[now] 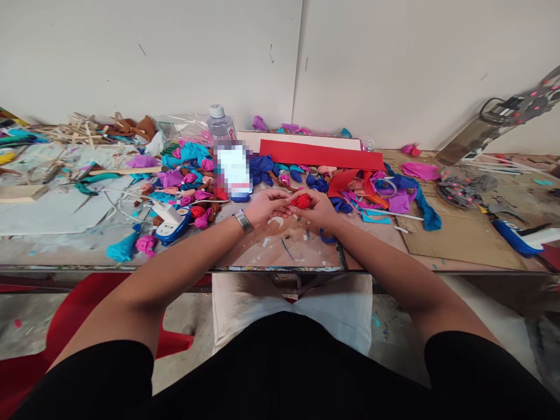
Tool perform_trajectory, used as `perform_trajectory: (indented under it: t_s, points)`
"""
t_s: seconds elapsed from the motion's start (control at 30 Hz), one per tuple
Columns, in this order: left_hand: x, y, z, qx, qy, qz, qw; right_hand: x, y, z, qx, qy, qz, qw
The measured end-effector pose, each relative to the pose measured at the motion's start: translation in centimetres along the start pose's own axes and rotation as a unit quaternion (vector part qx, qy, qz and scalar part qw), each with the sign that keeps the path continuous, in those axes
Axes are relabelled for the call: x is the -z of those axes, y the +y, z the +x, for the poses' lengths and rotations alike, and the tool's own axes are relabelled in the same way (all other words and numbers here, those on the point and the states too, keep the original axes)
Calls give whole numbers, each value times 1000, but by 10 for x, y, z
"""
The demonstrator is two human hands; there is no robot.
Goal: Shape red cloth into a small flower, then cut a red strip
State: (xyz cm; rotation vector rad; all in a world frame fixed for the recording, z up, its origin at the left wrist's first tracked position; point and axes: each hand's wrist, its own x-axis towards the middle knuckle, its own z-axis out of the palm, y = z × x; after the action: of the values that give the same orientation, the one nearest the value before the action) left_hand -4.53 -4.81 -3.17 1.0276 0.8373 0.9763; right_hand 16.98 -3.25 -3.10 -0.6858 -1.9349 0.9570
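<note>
A small red rose-shaped roll of paper or fabric [301, 201] is held between both hands over the near part of the table. My left hand [268, 207], with a watch [242, 221] on its wrist, pinches it from the left. From the right, my right hand [318, 207] has its fingers closed around it. Just beyond the hands lie dark blue pieces [317, 183] and a long flat red strip [321, 154]. A phone [235, 169], its screen blurred out, stands in front of a clear bottle [221, 126].
Many coloured rosettes [188, 178] crowd the table left of the hands. A blue and white power strip [172, 224] with a charger lies near the front edge. Wooden sticks [87, 129] are heaped at the back left. Cardboard [464, 233] and a dark bottle [470, 134] occupy the right side.
</note>
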Motion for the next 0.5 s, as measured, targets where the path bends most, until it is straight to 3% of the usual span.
perform_trajectory:
  t_s: [0.2, 0.5]
  points:
    - [-1, 0, 0, -9, 1, 1, 1000, 1, 2, 1, -3, -2, -10, 1000]
    - [0, -3, -1, -116, 14, 108, 987, -1, 3, 2, -28, 30, 24, 999]
